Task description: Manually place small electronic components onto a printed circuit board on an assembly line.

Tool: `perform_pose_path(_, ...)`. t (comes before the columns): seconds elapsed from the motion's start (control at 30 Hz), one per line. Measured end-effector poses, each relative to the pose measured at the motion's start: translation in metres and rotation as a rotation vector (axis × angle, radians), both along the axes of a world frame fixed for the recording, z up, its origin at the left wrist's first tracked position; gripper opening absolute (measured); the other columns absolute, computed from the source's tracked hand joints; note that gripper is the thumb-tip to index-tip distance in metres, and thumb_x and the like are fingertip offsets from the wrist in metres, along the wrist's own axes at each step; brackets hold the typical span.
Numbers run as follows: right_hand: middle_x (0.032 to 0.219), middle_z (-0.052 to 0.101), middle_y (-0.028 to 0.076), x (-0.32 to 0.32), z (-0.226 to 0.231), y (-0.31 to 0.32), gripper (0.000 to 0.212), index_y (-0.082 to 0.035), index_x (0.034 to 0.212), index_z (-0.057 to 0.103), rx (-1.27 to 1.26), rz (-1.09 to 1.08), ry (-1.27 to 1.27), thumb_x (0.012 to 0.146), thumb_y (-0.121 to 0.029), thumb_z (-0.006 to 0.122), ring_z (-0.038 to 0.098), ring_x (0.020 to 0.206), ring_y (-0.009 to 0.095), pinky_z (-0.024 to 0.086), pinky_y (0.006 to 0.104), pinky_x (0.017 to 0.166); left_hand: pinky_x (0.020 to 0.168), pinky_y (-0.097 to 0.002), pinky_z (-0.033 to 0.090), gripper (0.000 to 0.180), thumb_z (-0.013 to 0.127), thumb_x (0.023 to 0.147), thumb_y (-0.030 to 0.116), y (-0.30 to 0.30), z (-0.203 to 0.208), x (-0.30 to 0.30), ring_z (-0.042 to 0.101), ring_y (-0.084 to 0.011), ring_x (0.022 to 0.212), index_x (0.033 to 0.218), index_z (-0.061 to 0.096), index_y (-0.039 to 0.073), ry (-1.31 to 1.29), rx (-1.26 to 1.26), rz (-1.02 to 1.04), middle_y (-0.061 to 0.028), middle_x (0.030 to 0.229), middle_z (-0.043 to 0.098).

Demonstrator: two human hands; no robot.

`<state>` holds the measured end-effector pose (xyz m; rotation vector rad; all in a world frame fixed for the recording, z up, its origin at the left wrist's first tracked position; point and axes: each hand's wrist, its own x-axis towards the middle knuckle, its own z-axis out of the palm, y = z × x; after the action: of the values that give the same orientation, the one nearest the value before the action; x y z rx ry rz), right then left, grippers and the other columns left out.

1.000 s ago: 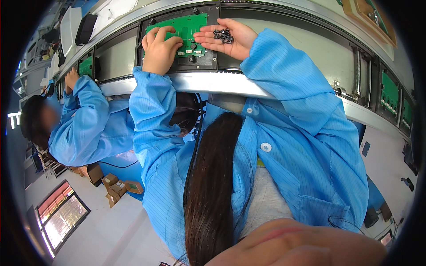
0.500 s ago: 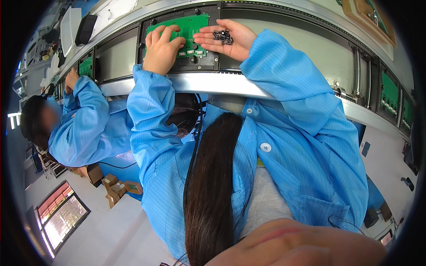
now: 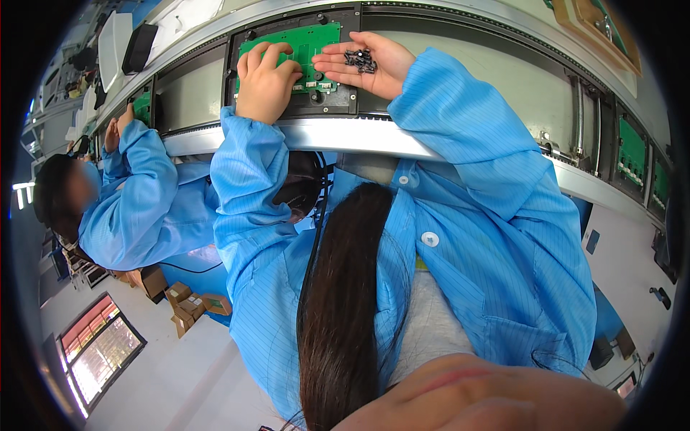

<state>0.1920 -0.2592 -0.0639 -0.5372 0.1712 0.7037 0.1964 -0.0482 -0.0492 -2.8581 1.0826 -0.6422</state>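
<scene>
A green circuit board [image 3: 323, 37] lies in a black frame [image 3: 338, 106] on the conveyor in front of me. My left hand [image 3: 264, 82] is over the board's left half, its fingers curled and thumb drawn in toward them. Whatever is between those fingertips is hidden. Just right of it, my right hand [image 3: 384, 68] rests palm up at the board's right edge, fingers stretched out. On that palm and its fingers lies a loose pile of small black electronic components [image 3: 361, 61]. White connectors [image 3: 310, 85] line the board's near edge.
The conveyor's metal rail [image 3: 345, 136] runs between me and the frame. More boards [image 3: 631, 152] sit in frames to the right. At the left a co-worker in a blue smock [image 3: 136, 208] works at another board [image 3: 141, 108]. A wooden tray [image 3: 596, 32] is at the far right.
My left hand has shifted slightly right, and the board and frame have slid a little the same way. My right hand stays put. The co-worker's hands have moved apart.
</scene>
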Motion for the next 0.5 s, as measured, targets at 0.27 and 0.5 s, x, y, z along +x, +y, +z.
perform_pose_path(0.27, 0.112, 0.052, 0.03, 0.001, -0.001, 0.001, 0.044, 0.013, 0.113, 0.042, -0.011, -0.03, -0.011, 0.094, -0.023, 0.024, 0.057, 0.102, 0.035, 0.045, 0.0398, 0.093, 0.092, -0.0385, 0.03, 0.01, 0.064, 0.073, 0.014, 0.002, -0.009, -0.015, 0.044, -0.0246, 0.102, 0.082, 0.066, 0.01, 0.011, -0.185, 0.081, -0.0006, 0.108, 0.054)
perform_pose_path(0.5, 0.115, 0.05, 0.029, 0.001, -0.001, 0.0, 0.044, 0.012, 0.115, 0.041, -0.009, -0.018, -0.021, 0.094, -0.024, 0.025, 0.054, 0.106, 0.034, 0.043, 0.0392, 0.095, 0.091, -0.0381, 0.03, 0.013, 0.063, 0.074, 0.012, -0.003, -0.01, -0.027, 0.045, -0.0243, 0.101, 0.086, 0.067, 0.01, 0.049, -0.197, 0.086, -0.0006, 0.11, 0.054)
